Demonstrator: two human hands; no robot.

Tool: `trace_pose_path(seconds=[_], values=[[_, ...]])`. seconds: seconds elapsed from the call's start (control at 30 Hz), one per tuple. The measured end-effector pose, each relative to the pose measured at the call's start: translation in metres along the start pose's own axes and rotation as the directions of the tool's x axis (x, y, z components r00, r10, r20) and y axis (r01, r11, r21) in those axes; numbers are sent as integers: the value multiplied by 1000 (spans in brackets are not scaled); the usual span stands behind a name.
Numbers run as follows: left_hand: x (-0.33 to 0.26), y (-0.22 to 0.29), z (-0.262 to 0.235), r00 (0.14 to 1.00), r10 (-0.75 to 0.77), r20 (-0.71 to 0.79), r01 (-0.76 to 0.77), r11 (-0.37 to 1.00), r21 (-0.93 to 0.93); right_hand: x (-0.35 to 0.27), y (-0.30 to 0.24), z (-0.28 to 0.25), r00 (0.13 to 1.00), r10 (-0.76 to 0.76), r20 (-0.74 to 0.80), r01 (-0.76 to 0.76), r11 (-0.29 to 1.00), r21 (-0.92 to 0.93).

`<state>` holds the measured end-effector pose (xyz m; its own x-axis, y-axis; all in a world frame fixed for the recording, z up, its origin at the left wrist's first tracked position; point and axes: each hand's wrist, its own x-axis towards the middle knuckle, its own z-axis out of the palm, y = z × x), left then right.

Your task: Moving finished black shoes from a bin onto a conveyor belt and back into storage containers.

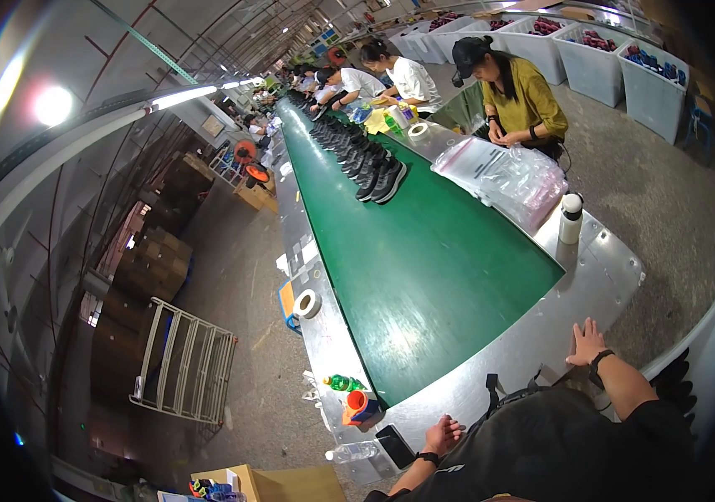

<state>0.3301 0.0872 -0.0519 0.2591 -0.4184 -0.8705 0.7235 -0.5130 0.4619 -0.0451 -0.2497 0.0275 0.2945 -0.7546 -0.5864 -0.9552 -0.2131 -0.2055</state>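
head view: our right hand [586,341] lies open, flat on the metal bench [541,330]; our left hand [444,435] is curled closed, empty, a black phone [395,445] at its nine o'clock.

**Both hands low, nothing held**

The right hand [587,343] lies flat and palm down, fingers spread and pointing away from the body, its forearm stretched forward from a short black sleeve, a dark band at the wrist. The left hand [444,435] sits closer to the torso, fingers curled into a loose fist, grip empty, with a dark band at its wrist too. The two hands are well apart.
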Motion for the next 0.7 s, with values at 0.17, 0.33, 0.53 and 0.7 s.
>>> trace_pose_path(seconds=[0.17, 0.33, 0.53, 0.7], values=[[-4, 2, 1, 1000, -3, 6, 3, 1000, -3, 0, -2, -2, 1000, 14, 16, -14, 1000, -8], [-8, 4, 4, 1000, 3, 5, -3, 1000, 18, -1, -2, -3, 1000, 13, 24, -12, 1000, -21], [-6, 3, 1, 1000, -1, 5, 1, 1000, 15, 1, -1, -3, 1000, 14, 28, -13, 999, -34], [-5, 2, 1, 1000, -6, 17, 6, 1000, 8, 4, 1, 2, 1000, 15, 25, -14, 999, -37]])
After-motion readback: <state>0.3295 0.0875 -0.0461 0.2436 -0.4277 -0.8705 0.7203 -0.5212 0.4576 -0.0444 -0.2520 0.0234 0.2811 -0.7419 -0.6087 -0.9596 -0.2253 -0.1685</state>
